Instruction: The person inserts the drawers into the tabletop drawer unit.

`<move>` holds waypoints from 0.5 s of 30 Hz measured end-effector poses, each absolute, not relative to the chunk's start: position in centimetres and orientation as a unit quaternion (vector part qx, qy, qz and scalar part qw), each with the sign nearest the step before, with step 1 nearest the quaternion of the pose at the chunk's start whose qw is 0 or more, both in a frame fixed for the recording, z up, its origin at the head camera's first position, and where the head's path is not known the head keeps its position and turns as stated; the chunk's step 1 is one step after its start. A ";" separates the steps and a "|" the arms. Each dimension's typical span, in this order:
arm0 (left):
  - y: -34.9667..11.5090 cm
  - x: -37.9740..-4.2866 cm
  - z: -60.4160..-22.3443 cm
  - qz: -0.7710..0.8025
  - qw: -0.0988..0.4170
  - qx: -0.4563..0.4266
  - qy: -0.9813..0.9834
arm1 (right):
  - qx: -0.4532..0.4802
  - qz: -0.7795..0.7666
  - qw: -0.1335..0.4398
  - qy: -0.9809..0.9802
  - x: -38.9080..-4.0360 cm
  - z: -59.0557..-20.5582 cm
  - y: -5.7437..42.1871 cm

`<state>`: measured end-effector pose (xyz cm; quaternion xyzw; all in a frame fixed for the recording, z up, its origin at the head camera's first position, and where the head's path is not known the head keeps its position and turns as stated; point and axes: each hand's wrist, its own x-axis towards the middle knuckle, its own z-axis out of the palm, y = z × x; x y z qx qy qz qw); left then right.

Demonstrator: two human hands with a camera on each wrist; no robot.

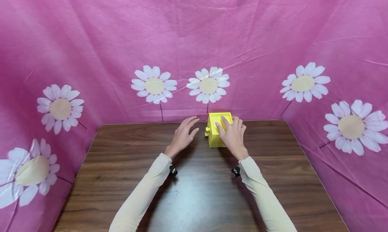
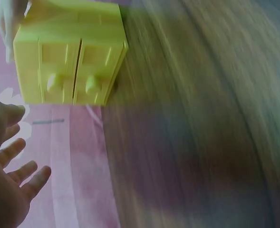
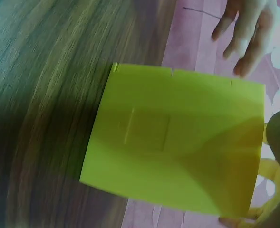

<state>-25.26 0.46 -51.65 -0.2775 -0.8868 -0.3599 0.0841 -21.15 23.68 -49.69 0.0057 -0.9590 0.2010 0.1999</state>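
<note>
A small yellow toy cabinet (image 1: 216,141) stands near the far edge of the table, with a shallow recess in its top. Two doors (image 2: 94,57) with round knobs (image 2: 93,84) face the left side; both look closed. My right hand (image 1: 234,137) grips the cabinet from above, the thumb and a finger over the recess and other fingers at the far right side. Left of the doors, my left hand (image 1: 181,136) is held with its fingers spread loosely, apart from the cabinet and holding nothing. A plain yellow side panel (image 3: 149,128) fills much of the right wrist view.
The brown wood-grain table (image 1: 127,151) carries the cabinet. Pink cloth (image 1: 194,33) printed with white daisies hangs behind it and at both sides. Each wrist has a small black device (image 1: 173,171) strapped on, below a cream sleeve (image 1: 151,181).
</note>
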 end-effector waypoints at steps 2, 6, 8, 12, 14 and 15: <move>-0.4 -25.4 -51.6 -0.349 0.098 -0.283 -0.888 | 0.015 0.219 0.202 -0.954 -21.2 -49.7 24.2; -2.4 -25.6 -51.2 -0.333 0.118 -0.279 -0.893 | 0.036 0.248 0.203 -0.947 -21.3 -49.8 25.4; -3.3 -25.6 -51.0 -0.323 0.124 -0.272 -0.898 | 0.043 0.255 0.198 -0.946 -21.4 -49.8 26.0; -5.3 -25.7 -50.8 -0.301 0.142 -0.263 -0.905 | 0.048 0.267 0.177 -0.946 -21.4 -49.7 27.3; -6.3 -25.6 -50.8 -0.297 0.151 -0.259 -0.907 | 0.052 0.269 0.174 -0.946 -21.3 -49.6 28.0; -6.8 -25.6 -50.8 -0.299 0.155 -0.256 -0.906 | 0.054 0.267 0.175 -0.946 -21.2 -49.6 28.4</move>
